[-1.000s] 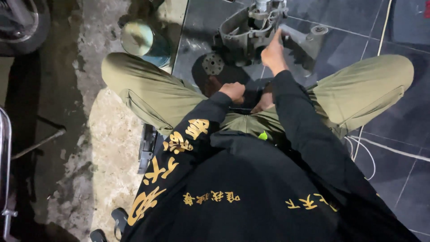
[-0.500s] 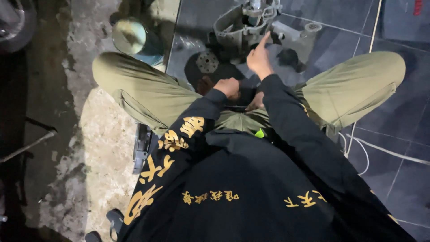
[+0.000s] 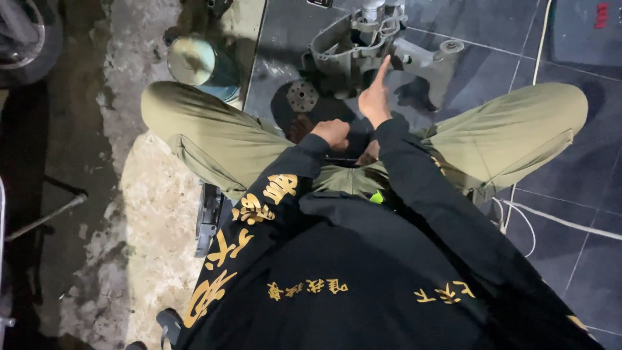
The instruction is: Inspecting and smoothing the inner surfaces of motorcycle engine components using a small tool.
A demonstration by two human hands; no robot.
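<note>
I sit on the floor with my legs spread, in olive trousers and a black top with gold characters. My right hand [image 3: 374,98] reaches forward, its index finger stretched up against a grey metal engine casing [image 3: 350,46] that stands on the dark tiles between my knees. My left hand [image 3: 332,132] is curled into a fist low in front of my lap, beside a dark round part with a small metal disc [image 3: 302,96]. Whether the fist holds anything is hidden.
A teal tin pot [image 3: 194,61] stands on rough concrete beyond my left knee. A black flat object [image 3: 208,217] lies by my left thigh. A white cable [image 3: 551,219] runs over the tiles on the right. A wheel [image 3: 26,35] and a metal rod [image 3: 45,217] are at the left.
My right hand has stayed at the casing and now has its index finger stretched out straight. The left fist has hardly moved. The view has shifted slightly.
</note>
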